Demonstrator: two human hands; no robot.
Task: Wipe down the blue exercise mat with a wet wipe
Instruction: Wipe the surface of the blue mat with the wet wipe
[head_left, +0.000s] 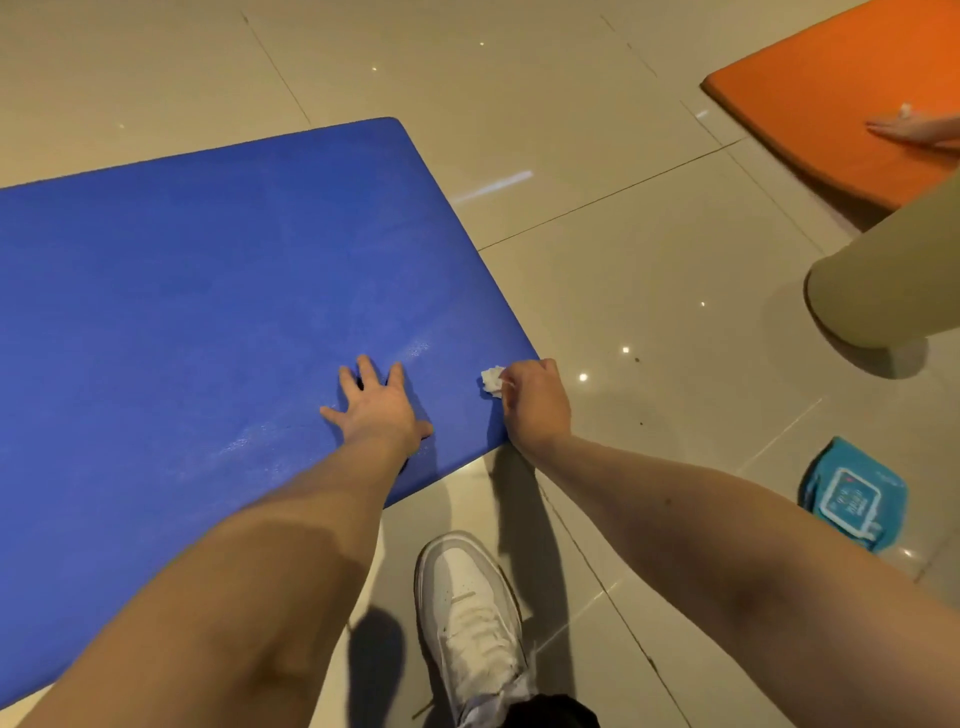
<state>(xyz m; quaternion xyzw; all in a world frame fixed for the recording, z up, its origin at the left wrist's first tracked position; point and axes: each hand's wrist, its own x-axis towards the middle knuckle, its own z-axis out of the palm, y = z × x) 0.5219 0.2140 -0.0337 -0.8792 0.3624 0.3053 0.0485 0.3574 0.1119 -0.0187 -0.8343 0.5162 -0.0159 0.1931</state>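
Mats, two. One blue mat (182, 312) lies flat on the tiled floor (649, 260) and fills the left and centre of the view, with its near right corner between the person's two forearms. One orange mat (810, 104) lies at the top right, well apart from the blue one and partly cut off by the frame.

Wipes, one loose. A small white crumpled wipe (492, 381) sits on the blue mat close to its right edge, near the corner. Faint shiny streaks show on the mat surface around it.

Packs, one. A teal pack of wipes (852, 499) lies on the floor to the right, apart from both mats.

Hands, three. The left hand (376, 410) is released and holds nothing. It lies palm down on the blue mat with fingers spread and straight, the arm extended forward. The right hand (535, 405) is just beside it at the mat's edge, fingers curled and grasping the wipe against the mat, wrist bent, knuckles up, forearm reaching in from the right. A third hand (919, 130), belonging to someone else, rests flat on the orange mat at the frame's right edge.

Shoes, one. A white laced shoe (467, 613) stands on the floor between the forearms, toe pointing toward the blue mat.

Legs, one. A beige trouser leg (883, 280) enters from the right.
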